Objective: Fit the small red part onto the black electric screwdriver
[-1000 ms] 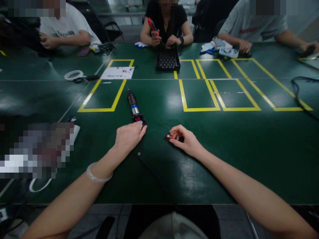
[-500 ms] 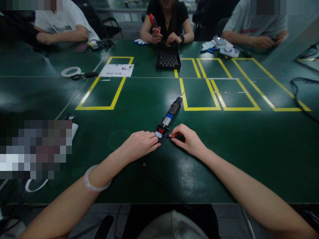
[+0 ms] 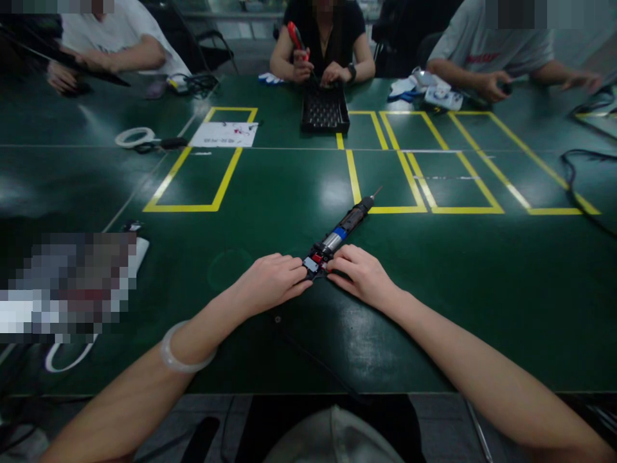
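A black electric screwdriver (image 3: pixel 343 230) with a silver and blue band lies on the green table (image 3: pixel 270 206), its bit pointing to the far right. My left hand (image 3: pixel 270 283) pinches its near end, where red and grey parts show. My right hand (image 3: pixel 361 275) meets that same end from the right, fingers curled and pressed on it. The small red piece seen earlier in my right fingers is hidden now. A thin black cord (image 3: pixel 308 354) runs from the tool's near end toward me.
Yellow tape rectangles (image 3: pixel 193 173) mark the table. A black tray (image 3: pixel 324 110) stands at the far middle before a person holding a red tool. A white tape roll (image 3: pixel 134 137), a paper sheet (image 3: pixel 223 134) and a black cable (image 3: pixel 578 180) lie around. Other people sit at the far edge.
My left hand swung the screwdriver from pointing far-left to pointing far-right. My right hand brought the small red piece to the tool's near end and closed on it.
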The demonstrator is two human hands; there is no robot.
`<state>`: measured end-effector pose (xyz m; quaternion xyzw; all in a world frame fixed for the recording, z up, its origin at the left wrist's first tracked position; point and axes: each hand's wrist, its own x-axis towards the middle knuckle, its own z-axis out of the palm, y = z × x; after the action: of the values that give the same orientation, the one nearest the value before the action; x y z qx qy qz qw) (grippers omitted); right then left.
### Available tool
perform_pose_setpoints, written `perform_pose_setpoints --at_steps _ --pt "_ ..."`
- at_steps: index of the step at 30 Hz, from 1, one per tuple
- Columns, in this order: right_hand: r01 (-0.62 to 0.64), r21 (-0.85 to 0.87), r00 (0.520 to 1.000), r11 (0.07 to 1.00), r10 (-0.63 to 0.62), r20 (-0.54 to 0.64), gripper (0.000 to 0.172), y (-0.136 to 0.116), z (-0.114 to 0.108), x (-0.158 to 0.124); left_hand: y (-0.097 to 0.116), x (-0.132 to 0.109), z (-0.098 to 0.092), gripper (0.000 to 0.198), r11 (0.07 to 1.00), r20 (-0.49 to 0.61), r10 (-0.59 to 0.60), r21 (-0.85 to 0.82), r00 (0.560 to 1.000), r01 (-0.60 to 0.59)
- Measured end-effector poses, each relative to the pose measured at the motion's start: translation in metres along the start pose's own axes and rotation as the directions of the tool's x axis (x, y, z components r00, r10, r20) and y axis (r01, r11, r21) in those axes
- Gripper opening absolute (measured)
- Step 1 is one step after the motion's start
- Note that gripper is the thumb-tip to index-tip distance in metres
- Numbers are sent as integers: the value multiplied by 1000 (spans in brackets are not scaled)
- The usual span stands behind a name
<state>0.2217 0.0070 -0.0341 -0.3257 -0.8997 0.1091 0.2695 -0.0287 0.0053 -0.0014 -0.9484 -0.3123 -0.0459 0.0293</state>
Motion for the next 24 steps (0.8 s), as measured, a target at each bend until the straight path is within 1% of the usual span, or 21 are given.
perform_pose_setpoints --at_steps 3,5,6,8,11,14,19,24 --pt "16 41 1000 999 -17 12 11 0 -1 1 2 0 -2 31 1000 11 -8 0 1000 8" --pt "6 46 1000 999 -6 -4 12 -1 0 3 5 1 -4 29 999 11 -32 8 999 31" --pt "2 44 1000 999 -1 -14 12 -2 2 4 8 2 -5 29 998 6 -63 16 998 63" --pt "-9 42 999 999 11 -35 14 -4 5 7 15 3 -7 30 986 -10 -165 38 986 165" --pt "-33 72 997 997 37 -65 16 -7 8 10 24 7 -6 43 939 -25 -336 72 942 337" --pt "-64 131 996 989 73 -57 17 -8 10 10 28 12 -4 58 888 -18 -447 106 894 447" --pt "-94 181 995 979 95 6 33 -9 10 8 25 19 -6 65 832 -7 -539 151 842 534" --pt "-110 192 993 975 100 62 42 -13 8 8 18 22 -13 69 775 86 -626 176 775 607"
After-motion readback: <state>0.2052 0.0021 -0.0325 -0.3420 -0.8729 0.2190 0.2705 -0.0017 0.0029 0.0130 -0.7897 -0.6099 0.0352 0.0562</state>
